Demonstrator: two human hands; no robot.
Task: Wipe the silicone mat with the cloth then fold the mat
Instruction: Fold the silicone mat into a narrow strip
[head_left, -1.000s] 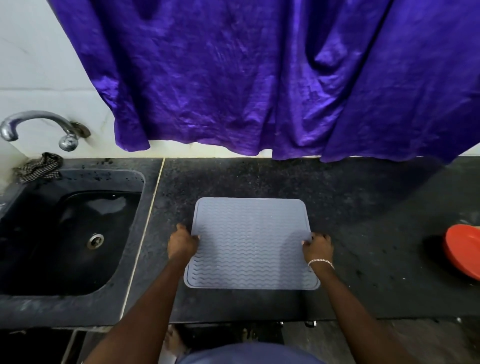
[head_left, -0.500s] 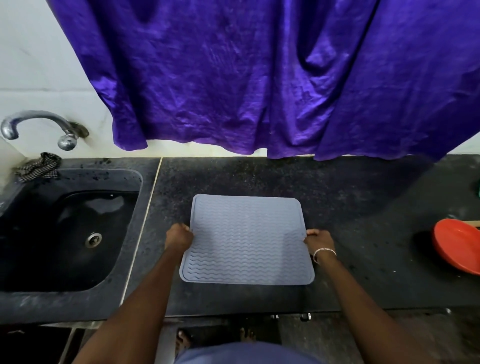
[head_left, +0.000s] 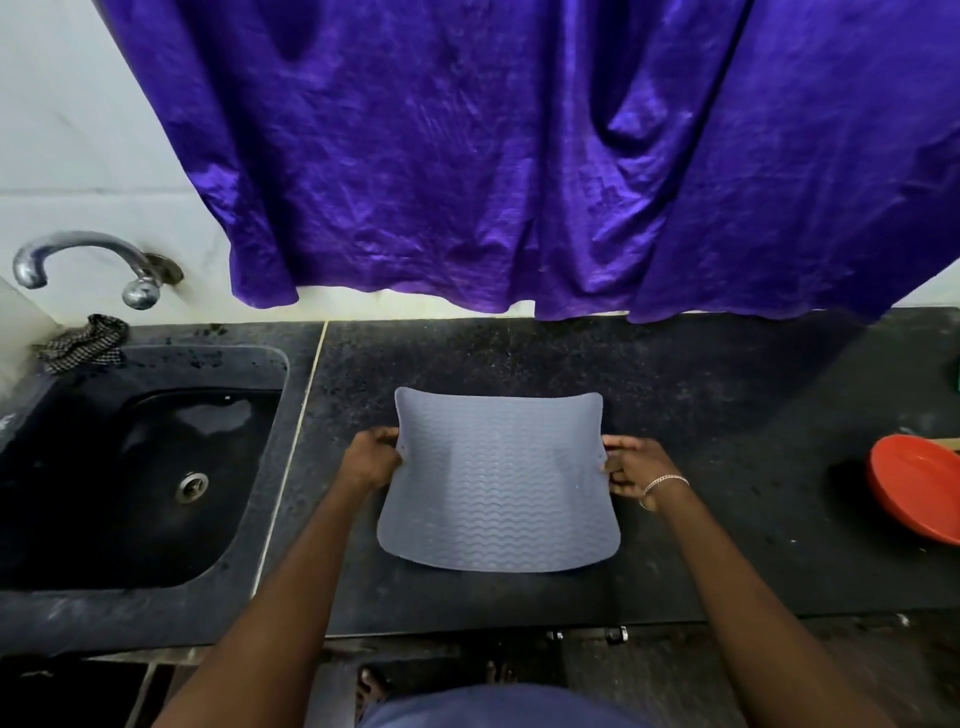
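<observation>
A grey silicone mat (head_left: 498, 483) with a wavy ribbed pattern is held over the black countertop (head_left: 727, 415), bowed so its near and far edges curve. My left hand (head_left: 371, 460) grips the mat's left edge at its middle. My right hand (head_left: 631, 465), with a bracelet on the wrist, pinches the right edge at its middle. A dark checked cloth (head_left: 83, 343) lies bunched at the back left corner of the sink, apart from both hands.
A black sink (head_left: 130, 478) with a drain lies to the left, under a metal tap (head_left: 88, 265). A red bowl (head_left: 919, 493) sits at the counter's right edge. A purple curtain (head_left: 493, 156) hangs over the back wall.
Both hands have closed on the mat's side edges and lifted them. The mat lay flat on the counter before and now bows between the hands.
</observation>
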